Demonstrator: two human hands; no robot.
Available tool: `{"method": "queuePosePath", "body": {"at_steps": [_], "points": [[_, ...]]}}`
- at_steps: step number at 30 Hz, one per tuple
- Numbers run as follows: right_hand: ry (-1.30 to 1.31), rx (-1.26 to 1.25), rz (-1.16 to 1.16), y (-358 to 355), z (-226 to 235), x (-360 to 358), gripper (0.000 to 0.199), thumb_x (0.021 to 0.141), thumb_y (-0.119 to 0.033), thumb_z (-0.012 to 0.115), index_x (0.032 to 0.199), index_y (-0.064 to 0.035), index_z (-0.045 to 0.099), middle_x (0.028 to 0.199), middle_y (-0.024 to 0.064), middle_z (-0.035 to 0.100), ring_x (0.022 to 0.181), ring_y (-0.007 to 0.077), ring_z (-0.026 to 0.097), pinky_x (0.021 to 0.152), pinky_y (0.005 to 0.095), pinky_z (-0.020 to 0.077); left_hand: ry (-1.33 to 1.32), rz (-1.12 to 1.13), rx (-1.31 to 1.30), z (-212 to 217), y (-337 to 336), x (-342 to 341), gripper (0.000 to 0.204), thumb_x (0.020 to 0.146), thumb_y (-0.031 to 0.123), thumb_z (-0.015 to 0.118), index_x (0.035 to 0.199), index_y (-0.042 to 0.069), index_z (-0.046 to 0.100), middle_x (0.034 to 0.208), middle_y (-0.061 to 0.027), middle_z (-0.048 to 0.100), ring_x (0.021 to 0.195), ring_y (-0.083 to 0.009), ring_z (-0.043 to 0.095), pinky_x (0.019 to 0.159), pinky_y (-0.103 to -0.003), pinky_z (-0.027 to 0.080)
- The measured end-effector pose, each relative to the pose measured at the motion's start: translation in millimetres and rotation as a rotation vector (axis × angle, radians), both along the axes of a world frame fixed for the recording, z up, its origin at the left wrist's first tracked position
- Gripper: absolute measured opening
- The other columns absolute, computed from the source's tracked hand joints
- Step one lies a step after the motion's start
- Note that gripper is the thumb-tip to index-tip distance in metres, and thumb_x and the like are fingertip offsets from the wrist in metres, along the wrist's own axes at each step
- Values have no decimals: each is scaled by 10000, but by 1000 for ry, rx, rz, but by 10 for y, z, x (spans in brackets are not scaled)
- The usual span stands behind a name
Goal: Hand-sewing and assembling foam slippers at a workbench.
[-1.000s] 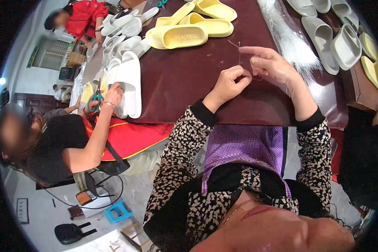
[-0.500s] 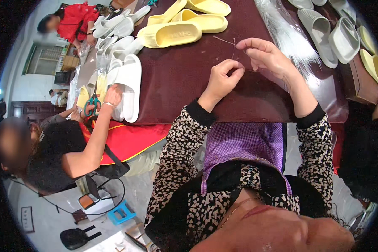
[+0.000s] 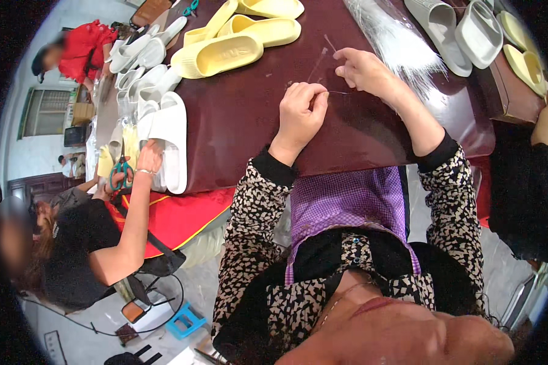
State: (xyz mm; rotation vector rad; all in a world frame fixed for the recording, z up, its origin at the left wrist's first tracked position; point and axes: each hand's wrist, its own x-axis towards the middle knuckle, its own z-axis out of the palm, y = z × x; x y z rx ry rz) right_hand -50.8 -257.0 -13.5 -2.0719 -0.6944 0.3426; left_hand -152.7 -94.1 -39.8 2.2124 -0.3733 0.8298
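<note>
Over the dark red table (image 3: 243, 115), my left hand (image 3: 298, 115) pinches a thin, see-through strand (image 3: 336, 92) between thumb and forefinger. To its right and a little farther off is my right hand (image 3: 368, 74), thumb and forefinger close together on the same fine strand. A thicker tip of a strand shows just beyond the right fingertips. How the strand runs between the hands is hard to make out. Beyond my right hand lies a bundle of long white, clear strands (image 3: 399, 45). Yellow slippers (image 3: 222, 56) lie past my left hand.
Grey slippers (image 3: 478, 36) and more yellow ones sit at the far right, by a brown box (image 3: 514, 91). White slippers (image 3: 173, 137) line the left side, where a co-worker's hand (image 3: 150, 157) rests near green-handled scissors (image 3: 120, 173). Another person in red stands farther back.
My hands have moved slightly apart, the left one lower against the table. The whole view has shifted, so the slippers and strand bundle appear farther left.
</note>
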Motion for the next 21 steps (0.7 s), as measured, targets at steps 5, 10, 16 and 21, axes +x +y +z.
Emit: {"method": "queuePosePath", "body": {"at_steps": [5,10,16,21], "points": [[168,46,-56,14,27,7,331,881,-103,544,1180,36,512,709,47,599,582,108,539,562,237,443,-40,-7,36,-14,-1,1,82,738,-27,641,785,26,601,689,-90,574,615,-218,550,560,-300,443],[187,247,-100,13,12,-37,309,885,-108,534,1160,34,523,700,49,600,586,108,547,561,236,443,-64,-11,59,-17,-5,1,91,733,-31,641,785,28,595,690,-91,571,627,-236,545,578,-315,444],[316,298,-99,10,-2,-1,258,893,-145,532,1087,25,551,750,55,629,597,104,562,573,233,448,-68,-6,73,-19,-2,-3,92,732,-32,640,779,29,590,684,-90,564,624,-238,540,575,-320,440],[477,347,-21,-11,24,6,166,899,-164,538,986,-29,578,807,54,645,640,94,573,590,223,450,-64,-17,57,-13,-10,-21,99,725,-34,642,776,34,592,678,-88,557,627,-238,540,575,-321,439]]}}
